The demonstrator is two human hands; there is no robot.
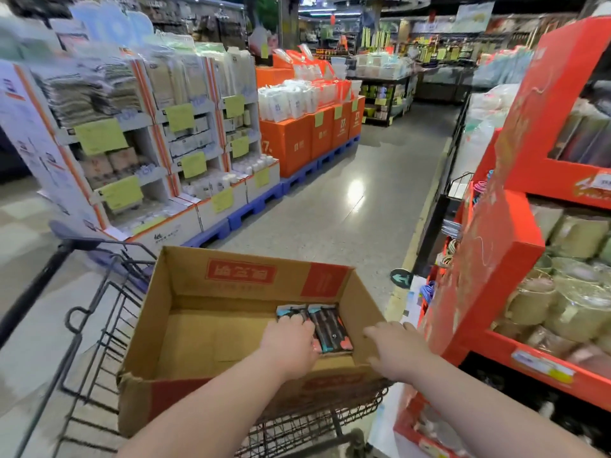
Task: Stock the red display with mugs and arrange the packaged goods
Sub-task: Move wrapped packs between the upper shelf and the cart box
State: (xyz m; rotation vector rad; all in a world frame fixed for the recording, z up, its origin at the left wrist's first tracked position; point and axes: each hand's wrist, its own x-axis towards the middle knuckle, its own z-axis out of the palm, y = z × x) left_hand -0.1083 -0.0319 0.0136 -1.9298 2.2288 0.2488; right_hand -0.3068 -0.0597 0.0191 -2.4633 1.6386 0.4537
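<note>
An open cardboard box (pixel 185 325) sits on a wire cart in front of me. In its right far corner lie dark packaged goods (pixel 330 328) with teal and pink edges. My left hand (pixel 291 342) reaches into the box and grips the left pack. My right hand (pixel 396 348) hovers over the box's right wall with loosely spread fingers, holding nothing. The red display (pixel 489 269) stands to the right, its shelves filled with wrapped mugs (pixel 575 302).
The black wire cart (pixel 99 309) carries the box. Across the aisle on the left stand white shelf displays (pixel 139 143) and orange boxes (pixel 297 140) on blue pallets. A shiny grey floor (pixel 347 200) runs ahead between them.
</note>
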